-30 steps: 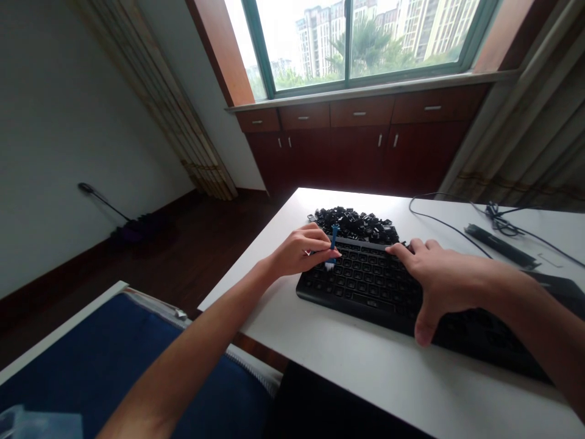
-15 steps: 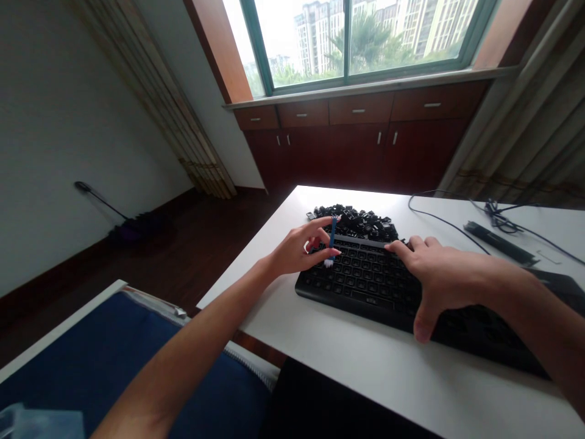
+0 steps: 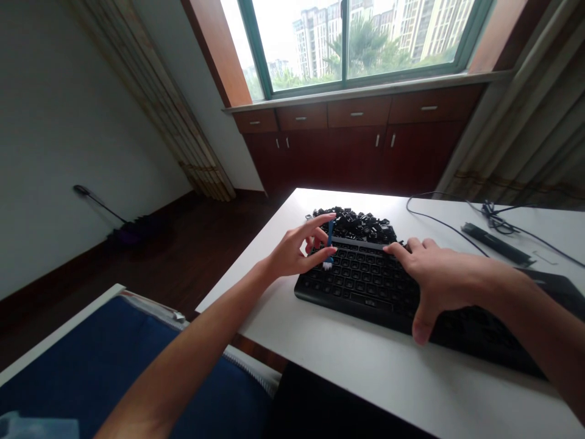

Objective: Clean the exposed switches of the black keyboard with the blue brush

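Observation:
A black keyboard (image 3: 365,282) with its keycaps off lies across the white table. My left hand (image 3: 301,247) pinches a small blue brush (image 3: 329,235) between thumb and fingers. The brush is held upright, its white bristles pointing down at the left part of the keyboard. My right hand (image 3: 441,274) rests on the keyboard, its fingers at the back edge and its thumb spread to the front edge. That hand hides part of the key area. Behind the keyboard is a heap of loose black keycaps (image 3: 365,225).
A long black strip (image 3: 496,244), a thin bent wire tool (image 3: 546,256) and a coiled cable (image 3: 500,219) lie at the table's back right. The white table (image 3: 274,332) has its left edge near my left forearm. A blue zippered item (image 3: 114,347) is at lower left.
The brush in my left hand has shifted very slightly down over the keys. My right hand stays in place on the keyboard.

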The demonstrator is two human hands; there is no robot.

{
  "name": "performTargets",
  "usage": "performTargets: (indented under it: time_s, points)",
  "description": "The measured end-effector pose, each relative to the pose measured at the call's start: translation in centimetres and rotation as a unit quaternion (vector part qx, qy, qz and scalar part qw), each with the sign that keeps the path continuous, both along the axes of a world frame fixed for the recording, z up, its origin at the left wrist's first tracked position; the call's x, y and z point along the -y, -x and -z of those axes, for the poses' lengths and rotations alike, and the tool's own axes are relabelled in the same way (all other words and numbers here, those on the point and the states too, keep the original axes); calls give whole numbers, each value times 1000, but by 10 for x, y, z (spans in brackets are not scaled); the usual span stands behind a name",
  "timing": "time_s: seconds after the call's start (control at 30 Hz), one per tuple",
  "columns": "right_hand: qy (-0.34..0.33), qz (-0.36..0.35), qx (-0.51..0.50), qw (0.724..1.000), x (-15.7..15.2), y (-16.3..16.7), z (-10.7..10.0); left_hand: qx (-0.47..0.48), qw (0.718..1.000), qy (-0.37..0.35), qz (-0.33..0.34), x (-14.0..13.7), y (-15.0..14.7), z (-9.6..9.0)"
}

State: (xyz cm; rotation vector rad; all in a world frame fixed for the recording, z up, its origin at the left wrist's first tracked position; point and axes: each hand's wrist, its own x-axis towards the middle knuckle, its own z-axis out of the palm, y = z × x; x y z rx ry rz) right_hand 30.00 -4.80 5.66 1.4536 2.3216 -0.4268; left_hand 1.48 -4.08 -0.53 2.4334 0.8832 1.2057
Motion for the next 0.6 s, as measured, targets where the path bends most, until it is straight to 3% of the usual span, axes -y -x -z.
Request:
performTargets:
  time_s: [0.33, 0.5, 0.6]
  points:
    - [-1, -5, -4, 1000, 0, -1, 0, 55, 997, -59, -3, -3, 2, -3]
    - [0, -1, -13, 1000, -2, -2, 2, 18, 997, -76, 12, -17, -4, -23]
    - [6, 1, -12, 1000, -3, -2, 2, -22, 990, -138, 16, -27, -13, -32]
